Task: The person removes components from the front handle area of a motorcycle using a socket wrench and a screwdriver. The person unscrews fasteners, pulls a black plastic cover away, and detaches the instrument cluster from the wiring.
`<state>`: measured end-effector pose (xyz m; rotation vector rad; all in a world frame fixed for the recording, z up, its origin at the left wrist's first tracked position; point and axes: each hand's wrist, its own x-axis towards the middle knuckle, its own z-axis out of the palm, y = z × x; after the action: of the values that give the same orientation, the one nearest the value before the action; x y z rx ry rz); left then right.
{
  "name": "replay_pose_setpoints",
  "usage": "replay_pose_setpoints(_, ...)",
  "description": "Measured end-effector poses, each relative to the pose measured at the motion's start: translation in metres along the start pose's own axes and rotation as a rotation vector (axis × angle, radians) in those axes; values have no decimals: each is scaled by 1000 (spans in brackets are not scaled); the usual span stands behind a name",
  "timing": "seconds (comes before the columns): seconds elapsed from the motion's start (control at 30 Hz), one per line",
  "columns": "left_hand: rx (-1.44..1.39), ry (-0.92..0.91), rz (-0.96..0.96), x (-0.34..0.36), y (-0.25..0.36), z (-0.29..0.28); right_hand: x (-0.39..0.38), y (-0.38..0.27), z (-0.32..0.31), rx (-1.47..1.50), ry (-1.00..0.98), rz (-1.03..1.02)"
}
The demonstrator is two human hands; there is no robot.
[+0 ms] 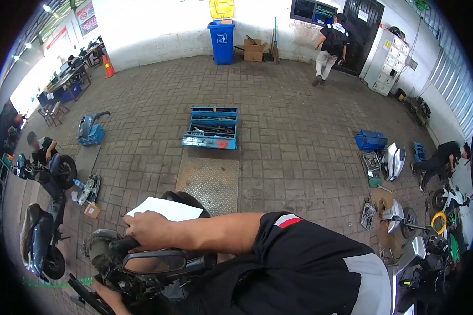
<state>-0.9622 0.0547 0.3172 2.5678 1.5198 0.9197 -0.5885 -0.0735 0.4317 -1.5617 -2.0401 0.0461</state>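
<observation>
My right hand (148, 231) reaches across from the right with curled fingers, closed at the near left corner of a white sheet of paper (168, 209). Just below that hand is the black handlebar grip (124, 245) of a motorcycle, with an oval mirror (155, 262) in front of me. Part of my left hand (106, 295) shows low at the left, among the dark motorcycle parts; its fingers are mostly hidden. Beyond the sheet, a black wheel or seat-like part (186, 200) is partly covered.
A ridged metal plate (211, 181) lies ahead, with an open blue toolbox (210, 140) behind it. Motorcycles (29, 239) stand left and right among removed panels (394, 161). One person (332, 39) walks near the door; others crouch or bend beside motorcycles. A blue bin (221, 44) stands by the wall.
</observation>
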Motion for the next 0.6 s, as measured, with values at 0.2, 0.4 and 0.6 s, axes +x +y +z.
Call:
replay_pose_setpoints(0.2,210,-8,-19,-3,8,-4,2,0,2,101,-65,56)
replay_pose_setpoints(0.4,167,-81,-120,-4,-8,0,3,1,4,79,-57,30)
replay_pose_setpoints(0.6,214,84,-1,-10,-24,13,0,-2,0,59,5,30)
